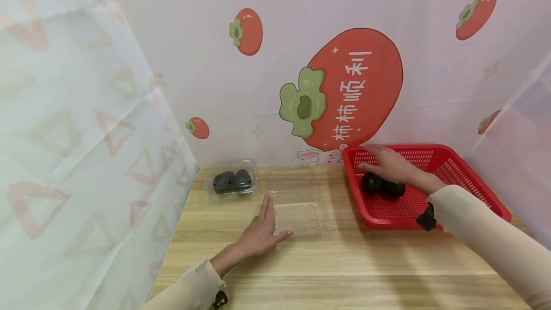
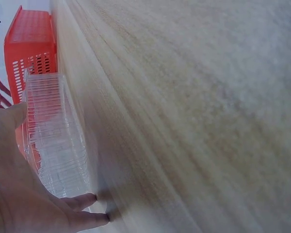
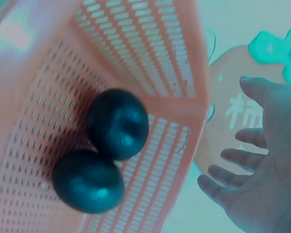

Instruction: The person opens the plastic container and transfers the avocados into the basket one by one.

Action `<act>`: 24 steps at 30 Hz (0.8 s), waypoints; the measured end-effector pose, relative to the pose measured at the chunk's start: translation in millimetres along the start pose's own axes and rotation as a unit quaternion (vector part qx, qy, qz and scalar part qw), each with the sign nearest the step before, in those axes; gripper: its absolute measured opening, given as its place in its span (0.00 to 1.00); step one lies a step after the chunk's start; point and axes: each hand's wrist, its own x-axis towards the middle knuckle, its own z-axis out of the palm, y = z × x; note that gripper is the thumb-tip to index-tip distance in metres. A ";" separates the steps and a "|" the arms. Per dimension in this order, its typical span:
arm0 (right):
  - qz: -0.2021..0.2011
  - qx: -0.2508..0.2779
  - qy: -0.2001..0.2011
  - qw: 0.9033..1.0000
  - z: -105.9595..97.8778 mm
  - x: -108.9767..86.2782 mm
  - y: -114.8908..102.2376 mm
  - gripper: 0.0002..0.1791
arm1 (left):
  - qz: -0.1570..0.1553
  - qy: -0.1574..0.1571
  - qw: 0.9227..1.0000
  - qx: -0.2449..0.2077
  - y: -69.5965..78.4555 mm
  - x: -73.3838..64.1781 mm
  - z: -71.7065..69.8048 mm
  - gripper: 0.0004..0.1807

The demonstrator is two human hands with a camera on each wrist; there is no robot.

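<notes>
An opened clear plastic clamshell box (image 1: 297,218) lies on the wooden table, its lid folded back toward the wall. My left hand (image 1: 260,233) rests at its near left corner, fingers straight along the side and thumb extended at the front edge. Over the left part of a red plastic basket (image 1: 430,219), my right hand (image 1: 389,164) reaches with spread, relaxed fingers and holds nothing. Below that hand, two dark, glossy, egg-shaped things (image 3: 118,124) sit side by side on the basket's floor; the right wrist view shows them apart from my fingers.
A second clear box (image 1: 254,181), closed, holds two similar dark things (image 1: 232,182) at the back left. Patterned sheets (image 1: 275,85) with persimmon prints stand close behind and at both sides. The basket's raised walls have slots. Bare wood (image 1: 344,271) lies in front.
</notes>
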 end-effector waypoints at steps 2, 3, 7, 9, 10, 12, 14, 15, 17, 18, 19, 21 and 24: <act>0.000 -0.006 -0.001 1.000 2.0 0.1 -5.7 0.42 | -0.001 -0.001 1.000 0.003 -0.3 0.4 0.2 0.64; -0.001 -0.010 -0.004 1.000 3.1 0.1 -8.6 0.42 | -0.001 -0.001 1.000 0.003 -0.7 0.5 0.4 0.64; 0.003 -0.020 -0.016 1.000 8.6 -1.1 -19.2 0.44 | -0.001 -0.002 1.000 0.001 -1.1 0.6 1.0 0.64; 0.002 -0.022 -0.021 1.000 12.0 -1.9 -24.4 0.46 | 0.000 -0.002 1.000 -0.001 -1.2 0.6 1.3 0.64; 0.001 -0.022 -0.023 0.999 13.7 -2.6 -26.7 0.46 | 0.000 -0.002 1.000 -0.001 -1.0 0.6 1.3 0.64; -0.003 -0.024 -0.026 0.999 17.7 -3.7 -31.1 0.47 | 0.000 -0.002 1.000 -0.002 -0.9 0.6 1.4 0.64; -0.012 -0.031 -0.027 0.999 21.6 -4.9 -35.8 0.48 | -0.001 -0.002 1.000 -0.003 -0.4 0.3 1.4 0.64; -0.018 -0.032 -0.027 0.999 23.7 -5.2 -38.5 0.47 | -0.002 -0.002 1.000 -0.003 -0.2 0.2 1.3 0.64; -0.029 -0.036 -0.026 0.999 27.8 -5.8 -43.0 0.47 | -0.003 -0.001 1.000 -0.005 0.3 -0.3 1.2 0.64; -0.035 -0.036 -0.025 0.998 29.7 -6.0 -45.6 0.47 | -0.004 -0.002 1.000 -0.006 0.7 -0.6 1.0 0.64; -0.038 -0.036 -0.026 0.998 31.5 -6.5 -48.0 0.47 | -0.004 -0.002 1.000 -0.006 1.1 -1.0 0.7 0.64; -0.046 -0.030 -0.025 0.998 34.8 -7.2 -53.1 0.48 | -0.002 0.000 1.000 -0.008 2.0 -1.5 0.3 0.64; -0.051 -0.026 -0.031 0.998 40.0 -9.2 -59.5 0.50 | -0.001 0.001 1.000 -0.009 3.1 -2.1 -0.5 0.63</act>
